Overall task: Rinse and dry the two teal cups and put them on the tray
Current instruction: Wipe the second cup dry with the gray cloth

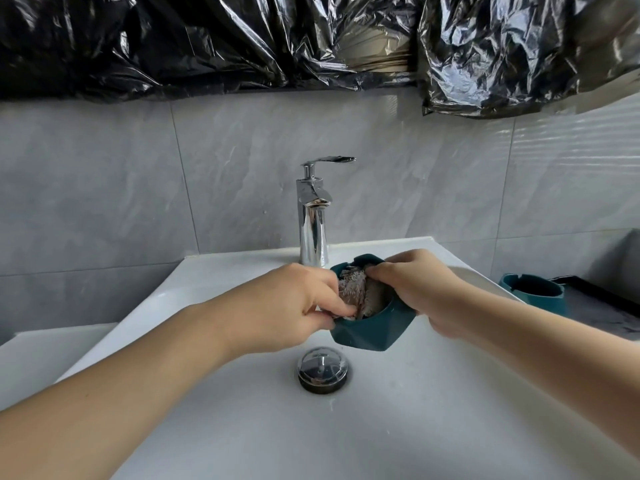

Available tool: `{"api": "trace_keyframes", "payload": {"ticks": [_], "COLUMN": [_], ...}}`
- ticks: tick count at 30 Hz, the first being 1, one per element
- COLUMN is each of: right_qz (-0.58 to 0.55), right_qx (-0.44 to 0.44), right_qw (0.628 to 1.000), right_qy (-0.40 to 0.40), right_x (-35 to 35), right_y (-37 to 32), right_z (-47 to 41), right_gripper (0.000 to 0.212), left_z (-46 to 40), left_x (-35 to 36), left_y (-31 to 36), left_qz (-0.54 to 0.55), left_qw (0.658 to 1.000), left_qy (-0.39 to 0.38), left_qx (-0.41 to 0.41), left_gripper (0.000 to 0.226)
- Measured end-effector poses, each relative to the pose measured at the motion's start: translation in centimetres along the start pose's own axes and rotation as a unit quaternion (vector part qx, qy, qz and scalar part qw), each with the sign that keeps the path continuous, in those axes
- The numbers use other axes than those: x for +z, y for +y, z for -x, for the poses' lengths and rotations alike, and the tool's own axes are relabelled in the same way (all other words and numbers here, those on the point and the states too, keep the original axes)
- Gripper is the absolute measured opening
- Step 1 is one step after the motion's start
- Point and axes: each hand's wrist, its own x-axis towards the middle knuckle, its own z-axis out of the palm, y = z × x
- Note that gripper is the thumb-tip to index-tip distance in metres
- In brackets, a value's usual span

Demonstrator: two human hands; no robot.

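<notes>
A teal cup (367, 330), cloth (353, 292) stuffed inside, is held in the right hand's (419, 289) grip over the sink (450, 393); the left hand (294, 306) pinches the cloth. The tray (609, 306) lies to the right, nearer the right hand.

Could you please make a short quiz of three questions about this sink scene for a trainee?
1. True or false: water runs from the faucet.
2. What fills the held teal cup? A) soap B) a grey cloth C) nothing
3. Where does the second teal cup stand?

Key:
1. False.
2. B; the left hand presses it in while the right hand grips the rim.
3. At the right, by the dark tray; whether on it is unclear.
</notes>
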Motion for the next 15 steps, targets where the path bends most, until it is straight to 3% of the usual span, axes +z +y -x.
{"api": "trace_keyframes", "payload": {"ticks": [7, 15], "right_qz": [0.034, 0.044], "right_qx": [-0.024, -0.056], "right_qw": [0.999, 0.997], "right_qy": [-0.018, 0.014], "right_x": [0.6, 0.7], "right_y": [0.1, 0.5], "right_z": [0.1, -0.2], "right_gripper": [0.027, 0.029], "left_z": [0.4, 0.3], "left_x": [0.0, 1.9], "left_y": [0.4, 2.4], "left_qz": [0.203, 0.113], "left_qw": [0.976, 0.991], "left_qy": [-0.016, 0.007], "left_qx": [-0.076, -0.075], "left_gripper": [0.022, 0.014]}}
